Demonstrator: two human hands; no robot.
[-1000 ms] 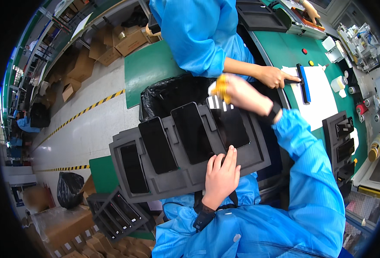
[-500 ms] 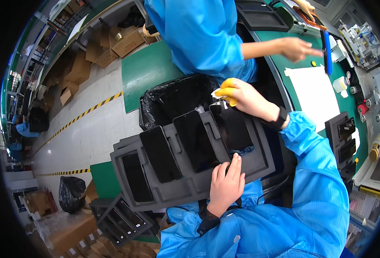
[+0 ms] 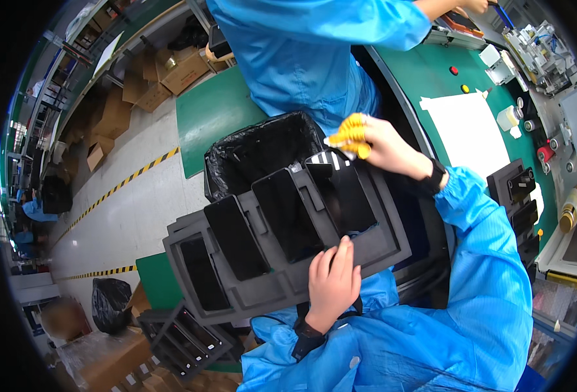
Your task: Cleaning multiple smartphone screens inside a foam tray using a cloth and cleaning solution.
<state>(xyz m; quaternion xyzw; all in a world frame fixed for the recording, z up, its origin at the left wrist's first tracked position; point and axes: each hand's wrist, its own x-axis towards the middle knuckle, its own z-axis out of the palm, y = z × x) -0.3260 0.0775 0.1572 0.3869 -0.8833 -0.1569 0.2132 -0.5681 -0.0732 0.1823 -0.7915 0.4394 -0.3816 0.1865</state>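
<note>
A dark grey foam tray (image 3: pixel 381 249) lies tilted before me with several black phones in its slots. My right hand (image 3: pixel 393 155), with yellow covers on its fingertips, is closed on a small white wipe (image 3: pixel 333 142), partly hidden by the fingers. It hovers by the upper end of the rightmost phone (image 3: pixel 348 204), whose screen shows bright striped reflections. My left hand (image 3: pixel 333 282) rests with fingers stretched out at that phone's lower end and on the tray; no object shows in it. Another black phone (image 3: pixel 288 212) sits in the slot to the left.
Behind the tray stands a bin lined with a black bag (image 3: pixel 262 147). A co-worker in a blue smock (image 3: pixel 301 59) is close beyond it. On the right, a green workbench (image 3: pixel 419 72) bears a white sheet (image 3: pixel 468 130). A rack of dark trays (image 3: pixel 187 340) stands lower left.
My right hand has shifted slightly, still at the phone's upper end. White stripes now show on that phone. The co-worker's pointing arm has drawn away upward from above the bench.
</note>
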